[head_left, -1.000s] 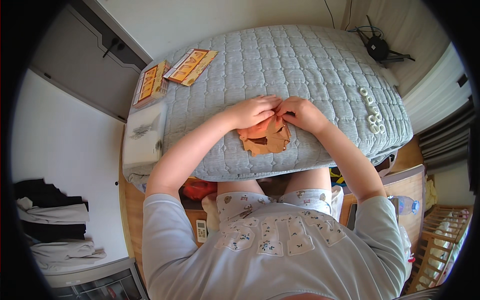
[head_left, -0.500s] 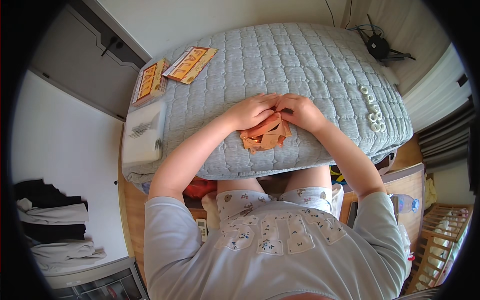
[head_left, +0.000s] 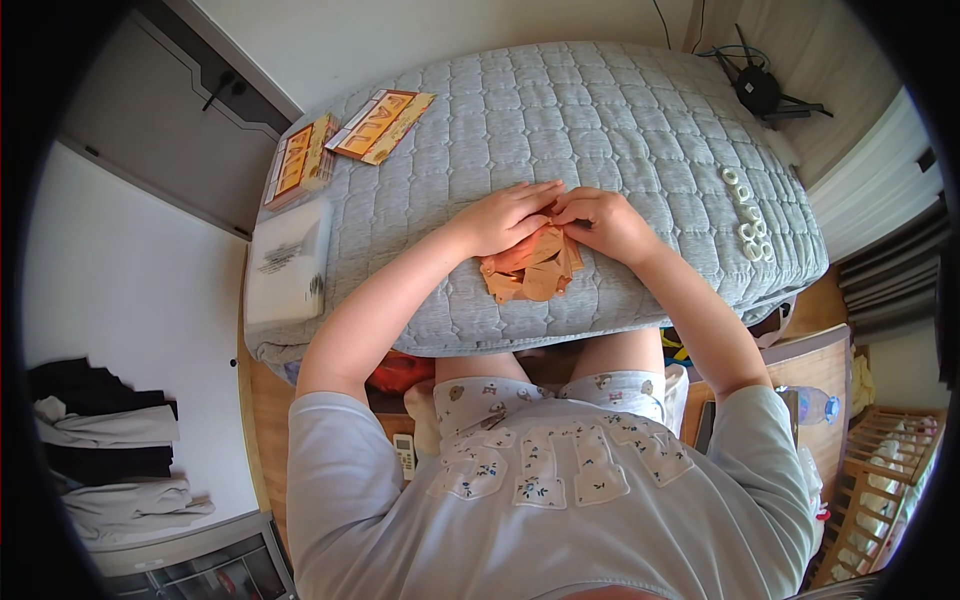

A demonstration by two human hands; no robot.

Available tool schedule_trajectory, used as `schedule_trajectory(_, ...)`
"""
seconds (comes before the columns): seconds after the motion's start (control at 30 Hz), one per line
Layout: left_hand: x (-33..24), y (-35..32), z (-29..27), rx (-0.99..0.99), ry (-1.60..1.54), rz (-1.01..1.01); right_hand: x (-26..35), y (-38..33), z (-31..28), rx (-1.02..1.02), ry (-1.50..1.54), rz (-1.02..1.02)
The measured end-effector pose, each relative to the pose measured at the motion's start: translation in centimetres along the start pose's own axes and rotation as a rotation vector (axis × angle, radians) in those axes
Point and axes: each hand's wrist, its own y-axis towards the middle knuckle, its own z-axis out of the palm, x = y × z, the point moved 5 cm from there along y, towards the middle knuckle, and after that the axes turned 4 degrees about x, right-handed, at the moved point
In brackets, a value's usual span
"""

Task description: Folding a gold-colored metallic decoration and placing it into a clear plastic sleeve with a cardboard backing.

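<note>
A crumpled bundle of shiny orange sheet point(head_left: 532, 276), perhaps foil or thin plastic, lies folded near the front edge of the mattress. Its layers stick out in flat tabs toward me. At its far end my left hand point(head_left: 505, 220) grips it, thumb on the near side and fingers stretched to the right. My right hand point(head_left: 605, 225) pinches the same far end with bent fingers. Both sets of fingertips meet there and partly hide what they hold.
A grey quilted mattress point(head_left: 600, 130) spans the front. To the left are stacked orange printed packs point(head_left: 302, 160), one loose pack point(head_left: 382, 127) and a pile of clear plastic bags point(head_left: 288, 265). Several white rings point(head_left: 748, 225) lie right; a black router point(head_left: 757, 92) stands behind.
The fingers of my left hand have straightened a little and parted from my right hand's knuckles. The orange bundle's near tabs have shifted slightly, with a rounded flap now showing.
</note>
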Motion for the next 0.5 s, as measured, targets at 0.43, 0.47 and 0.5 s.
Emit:
schedule_trajectory(0.43,-0.94,-0.17,-0.56,-0.003,-0.084,-0.099,-0.52,-0.61,-0.34,0.034,-0.053,-0.037)
schedule_trajectory(0.47,-0.79,-0.14,-0.46,0.01,-0.061,-0.075,-0.63,-0.52,-0.28,0.038,-0.035,-0.02)
schedule_trajectory(0.5,-0.7,-0.1,-0.35,0.023,-0.038,-0.051,-0.72,-0.47,-0.26,0.042,-0.018,-0.004)
